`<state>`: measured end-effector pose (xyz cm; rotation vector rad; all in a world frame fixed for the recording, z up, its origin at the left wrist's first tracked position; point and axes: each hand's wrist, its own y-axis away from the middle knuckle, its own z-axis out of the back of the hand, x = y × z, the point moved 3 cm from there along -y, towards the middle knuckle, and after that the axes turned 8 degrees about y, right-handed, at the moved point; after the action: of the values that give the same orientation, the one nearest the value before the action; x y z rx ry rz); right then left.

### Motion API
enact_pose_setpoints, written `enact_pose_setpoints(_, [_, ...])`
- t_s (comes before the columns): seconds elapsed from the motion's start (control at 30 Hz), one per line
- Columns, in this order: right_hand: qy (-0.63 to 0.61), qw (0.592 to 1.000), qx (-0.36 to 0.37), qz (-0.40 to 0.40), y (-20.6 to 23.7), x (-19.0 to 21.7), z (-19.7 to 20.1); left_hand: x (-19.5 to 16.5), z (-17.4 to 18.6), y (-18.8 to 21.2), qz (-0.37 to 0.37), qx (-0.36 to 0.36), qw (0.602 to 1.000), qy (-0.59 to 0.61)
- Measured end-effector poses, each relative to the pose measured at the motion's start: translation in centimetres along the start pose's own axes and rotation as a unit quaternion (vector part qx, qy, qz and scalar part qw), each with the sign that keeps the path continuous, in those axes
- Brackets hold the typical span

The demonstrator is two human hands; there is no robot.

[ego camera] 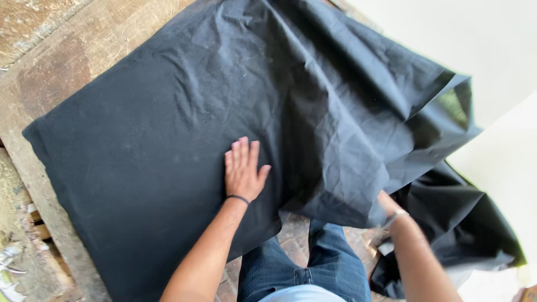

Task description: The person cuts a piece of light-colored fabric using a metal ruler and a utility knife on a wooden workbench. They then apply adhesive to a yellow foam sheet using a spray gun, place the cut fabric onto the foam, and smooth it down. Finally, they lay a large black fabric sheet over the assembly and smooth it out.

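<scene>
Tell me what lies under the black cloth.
The black cloth is spread over a worn wooden table, whose bare edge shows at the left. The left hand presses flat on top. The right hand is hidden beneath a lifted fold; only its wrist shows.
</scene>
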<state>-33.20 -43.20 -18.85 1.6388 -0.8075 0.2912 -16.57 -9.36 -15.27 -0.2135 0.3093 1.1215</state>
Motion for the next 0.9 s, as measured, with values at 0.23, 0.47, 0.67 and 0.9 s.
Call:
enact_pose_setpoints(0.23, [-0.237,0.965,0.003,0.112,-0.4,7.2,4.0,-4.5,-1.9,-1.1,0.183,-0.077,0.979,-0.033])
enact_pose_setpoints(0.47, [-0.186,0.960,0.082,0.191,6.4,9.5,7.1,-3.4,-1.4,-0.2,0.201,-0.056,0.977,-0.034])
enact_pose_setpoints(0.67, [-0.026,0.999,0.028,0.015,-2.0,7.5,5.6,-2.4,-1.7,-0.2,0.214,-0.053,0.975,-0.027])
enact_pose_setpoints(0.9, [-0.199,0.932,0.022,0.301,0.3,22.2,6.1,-2.1,-1.8,0.0,0.211,-0.045,0.976,-0.032])
